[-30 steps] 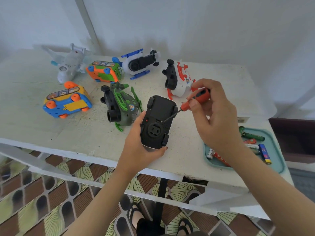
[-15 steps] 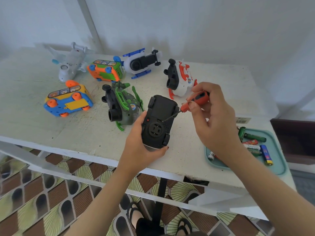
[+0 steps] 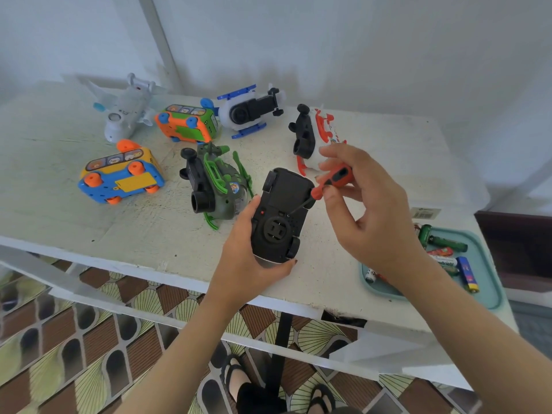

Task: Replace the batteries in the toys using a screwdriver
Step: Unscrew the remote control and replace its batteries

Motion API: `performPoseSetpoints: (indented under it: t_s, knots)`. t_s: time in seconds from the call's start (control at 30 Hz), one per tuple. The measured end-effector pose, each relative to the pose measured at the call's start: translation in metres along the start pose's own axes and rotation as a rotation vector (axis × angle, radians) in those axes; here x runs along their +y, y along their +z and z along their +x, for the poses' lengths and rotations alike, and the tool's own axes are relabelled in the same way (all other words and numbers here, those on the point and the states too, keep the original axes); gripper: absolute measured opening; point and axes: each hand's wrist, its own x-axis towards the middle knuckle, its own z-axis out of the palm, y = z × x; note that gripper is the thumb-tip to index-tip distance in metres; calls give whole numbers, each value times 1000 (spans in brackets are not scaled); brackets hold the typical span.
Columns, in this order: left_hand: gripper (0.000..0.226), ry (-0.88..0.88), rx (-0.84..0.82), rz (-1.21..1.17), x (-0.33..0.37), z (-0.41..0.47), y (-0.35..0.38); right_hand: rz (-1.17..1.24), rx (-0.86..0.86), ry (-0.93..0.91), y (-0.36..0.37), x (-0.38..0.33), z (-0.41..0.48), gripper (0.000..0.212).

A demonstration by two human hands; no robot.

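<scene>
A black toy car [image 3: 280, 213] lies upside down near the table's front edge, its underside facing me. My left hand [image 3: 249, 258] grips its near end from the left and below. My right hand [image 3: 367, 213] pinches a small red and black screwdriver [image 3: 330, 182] by its handle. The thin shaft slants down to the left and its tip sits on the car's underside just above the round centre part. A teal tray [image 3: 490, 294] at the right holds several loose batteries [image 3: 467, 273], partly hidden by my right forearm.
Other toys lie on the white table [image 3: 89, 219]: a green helicopter [image 3: 218, 186], a blue and yellow bus [image 3: 122, 174], an orange and green bus [image 3: 188, 124], a white plane [image 3: 125, 112], a white and blue helicopter [image 3: 248, 110] and a white and red toy [image 3: 316, 135]. Patterned floor lies below.
My right hand has turned slightly on the screwdriver handle, with the tip staying on the car's underside. The left hand and the car have kept their place.
</scene>
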Motion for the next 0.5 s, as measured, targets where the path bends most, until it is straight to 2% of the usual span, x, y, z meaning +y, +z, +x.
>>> performPoseSetpoints:
  t_s: [0.3,0.5]
  knots:
    - [104,1,-6,8,-1,0,1,-101,232,-115,1,0,4,25]
    - [104,-13,-3,-7,0,0,2,97,194,31,-1,-1,0,14]
